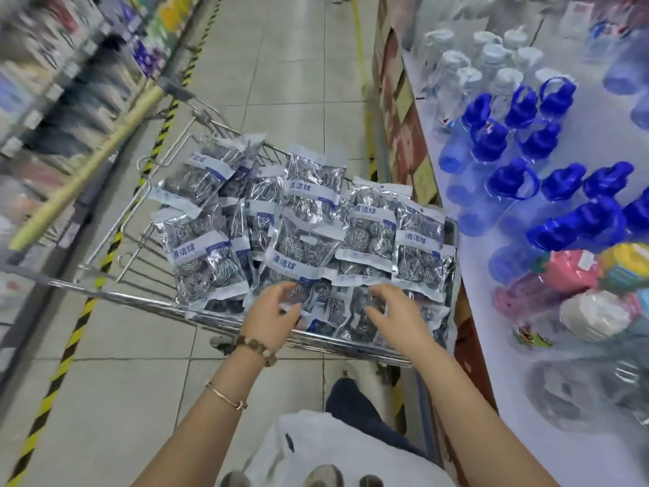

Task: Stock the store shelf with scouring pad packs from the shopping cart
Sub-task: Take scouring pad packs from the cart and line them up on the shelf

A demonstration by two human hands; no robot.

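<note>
A metal shopping cart (147,297) stands in the aisle, heaped with several silvery scouring pad packs (302,240) with blue-and-white labels. My left hand (272,316) and my right hand (393,316) hover side by side over the nearest packs at the cart's near edge. The fingers of both are spread and loosely bent and grip nothing. The store shelf (576,462) runs along the right, a pale flat surface; a few dim, blurred grey packs (579,391) lie on its near part.
Blue-capped bottles (526,142), clear bottles (467,65) and colourful packs (590,293) crowd the shelf's far part. A second shelf row (63,82) lines the aisle's left, edged by yellow-black floor tape (63,367). A wooden pole (94,163) slants past the cart's left.
</note>
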